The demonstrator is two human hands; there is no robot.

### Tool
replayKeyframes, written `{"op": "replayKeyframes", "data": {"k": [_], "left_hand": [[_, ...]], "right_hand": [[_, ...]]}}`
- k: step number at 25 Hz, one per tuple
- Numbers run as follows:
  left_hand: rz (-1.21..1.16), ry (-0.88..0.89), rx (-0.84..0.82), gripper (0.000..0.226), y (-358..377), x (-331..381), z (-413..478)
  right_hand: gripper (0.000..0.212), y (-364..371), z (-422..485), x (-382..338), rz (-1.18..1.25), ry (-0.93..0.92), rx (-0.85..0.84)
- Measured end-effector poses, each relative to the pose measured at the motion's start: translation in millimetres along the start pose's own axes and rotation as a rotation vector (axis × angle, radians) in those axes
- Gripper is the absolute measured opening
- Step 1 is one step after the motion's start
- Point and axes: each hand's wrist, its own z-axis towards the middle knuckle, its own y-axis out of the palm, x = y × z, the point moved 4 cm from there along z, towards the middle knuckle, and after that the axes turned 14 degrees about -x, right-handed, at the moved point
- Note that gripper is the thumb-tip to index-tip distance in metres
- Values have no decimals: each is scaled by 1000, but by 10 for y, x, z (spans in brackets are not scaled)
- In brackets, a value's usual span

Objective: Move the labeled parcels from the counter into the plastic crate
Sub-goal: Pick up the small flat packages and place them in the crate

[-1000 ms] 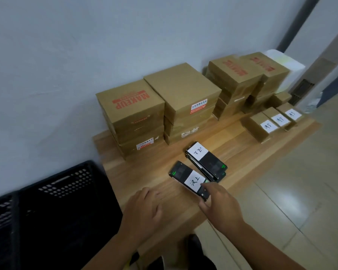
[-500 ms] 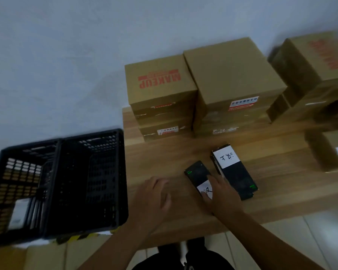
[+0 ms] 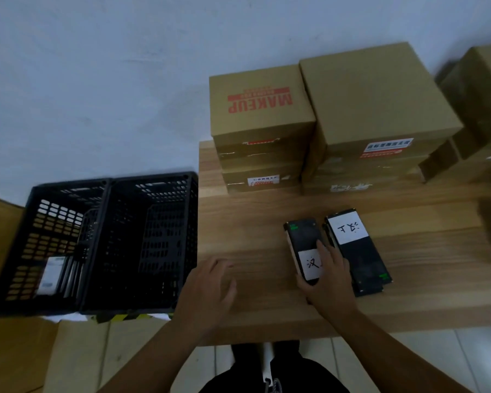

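Wooden worktop (image 3: pixel 253 222) under a pale wall: an end-on grip that may not survive the trip to the plastic crate (image 3: pixel 153 177)
Just right of the crate the left hand (image 3: pixel 207 287) is flat and loose over the wood, holding nothing; further right the right hand (image 3: pixel 329 276) grips the near end of a labelled parcel (image 3: pixel 302 236) lying flat, thumb at one edge, fingers across its top. Held off-centre, it could droop, slip, or clip the crate's rim; the fingers may also drag the second parcel (image 3: pixel 360 265), close beside it, furthest from the crate
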Motion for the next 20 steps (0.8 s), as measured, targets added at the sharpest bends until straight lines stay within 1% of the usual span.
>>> {"op": "replayKeyframes", "data": {"k": [1, 3, 5, 6, 7, 9, 11, 12, 14, 16, 18, 19, 20], "left_hand": [[-2, -8, 8, 31, -8, 13, -1], [3, -5, 28, 30, -34, 61, -20], [7, 27, 44, 30, -75, 120, -41], [7, 41, 49, 29, -104, 142, -51], [7, 52, 54, 29, -132, 150, -61], [3, 68, 60, 28, -184, 145, -73], [-2, 66, 51, 29, -206, 128, -83], [-1, 63, 50, 30, -208, 120, -90], [1, 60, 49, 29, -192, 116, -107], [2, 59, 44, 29, -164, 122, -129], [11, 51, 43, 28, -141, 116, -155], [14, 47, 44, 28, -135, 109, -167], [14, 44, 46, 28, -134, 101, -178]], "right_hand": [[95, -101, -13, -49, 148, -12, 33], [86, -258, -43, -126, 499, 7, 3], [64, -325, -80, -183, 1014, 70, -108], [51, -341, -106, -206, 1228, 114, -169], [43, -353, -146, -228, 1353, 145, -209], [38, -374, -228, -252, 1377, 145, -244], [41, -406, -290, -287, 1349, 87, -266], [48, -408, -320, -315, 1358, 51, -316], [60, -378, -376, -344, 1391, 51, -453], [60, -345, -408, -354, 1456, 71, -535], [63, -349, -407, -366, 1600, 81, -559], [64, -368, -391, -383, 1632, 80, -556], [62, -383, -358, -395, 1607, 80, -546]]}}
